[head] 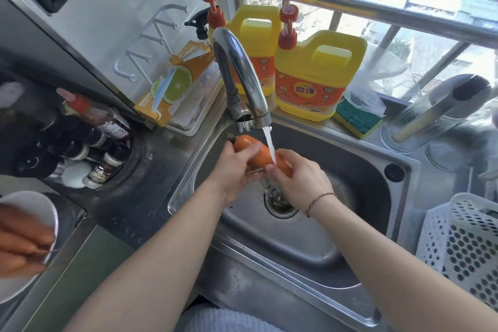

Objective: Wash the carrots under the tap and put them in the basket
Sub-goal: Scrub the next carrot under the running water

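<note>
A steel sink (358, 170) fills the centre of the frame, a white perforated basket (463, 240) at lower right. Mid-frame, a tap (242, 73) streams water onto a carrot (253, 151), gripped by the left hand (234, 172) and right hand (301, 180), fingers curled round it. More carrots (24, 237) lie on a plate (40, 202) at lower left.

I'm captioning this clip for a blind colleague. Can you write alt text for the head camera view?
Both hands, left hand and right hand, hold a carrot under the running tap above a steel sink. More carrots wait in a white bowl at left; a white basket stands at right.
</note>
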Demonstrator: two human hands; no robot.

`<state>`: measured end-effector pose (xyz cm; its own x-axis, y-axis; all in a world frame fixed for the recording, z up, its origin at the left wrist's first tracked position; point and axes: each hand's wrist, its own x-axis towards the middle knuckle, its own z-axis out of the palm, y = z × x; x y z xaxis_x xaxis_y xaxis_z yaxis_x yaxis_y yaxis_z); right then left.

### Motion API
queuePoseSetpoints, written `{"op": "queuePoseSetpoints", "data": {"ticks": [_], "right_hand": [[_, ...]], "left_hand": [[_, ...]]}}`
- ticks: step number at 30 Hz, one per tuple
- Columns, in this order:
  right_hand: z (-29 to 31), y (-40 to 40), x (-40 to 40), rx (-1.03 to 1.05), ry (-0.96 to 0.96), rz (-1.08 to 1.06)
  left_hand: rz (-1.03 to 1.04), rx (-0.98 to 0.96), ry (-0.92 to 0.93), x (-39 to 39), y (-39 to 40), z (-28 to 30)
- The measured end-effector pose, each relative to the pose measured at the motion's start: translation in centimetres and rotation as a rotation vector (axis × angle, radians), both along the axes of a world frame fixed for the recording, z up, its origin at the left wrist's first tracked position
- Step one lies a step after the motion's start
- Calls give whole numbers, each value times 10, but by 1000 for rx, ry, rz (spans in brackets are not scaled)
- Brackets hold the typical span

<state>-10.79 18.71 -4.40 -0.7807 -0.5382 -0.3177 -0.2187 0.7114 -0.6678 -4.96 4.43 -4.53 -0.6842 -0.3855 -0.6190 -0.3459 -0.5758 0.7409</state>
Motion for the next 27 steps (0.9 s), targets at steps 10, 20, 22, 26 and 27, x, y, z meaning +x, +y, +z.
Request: {"op": "queuePoseSetpoints", "data": {"ticks": [10, 20, 22, 26, 27], "right_hand": [[-11, 10, 3, -197, 224, 202], [-5, 3, 4, -555, -821, -92], [-3, 9, 5, -658, -1187, -176], [-10, 14, 10, -360, -533, -25], [-15, 13, 11, -228, -210, 27]], "left_hand": [[238, 9, -48, 1, -15, -2], [104, 57, 105, 8, -26, 3], [84, 78, 146, 12, -28, 3], [168, -14, 52, 6, -19, -5], [208, -36, 25, 3, -15, -7]]}}
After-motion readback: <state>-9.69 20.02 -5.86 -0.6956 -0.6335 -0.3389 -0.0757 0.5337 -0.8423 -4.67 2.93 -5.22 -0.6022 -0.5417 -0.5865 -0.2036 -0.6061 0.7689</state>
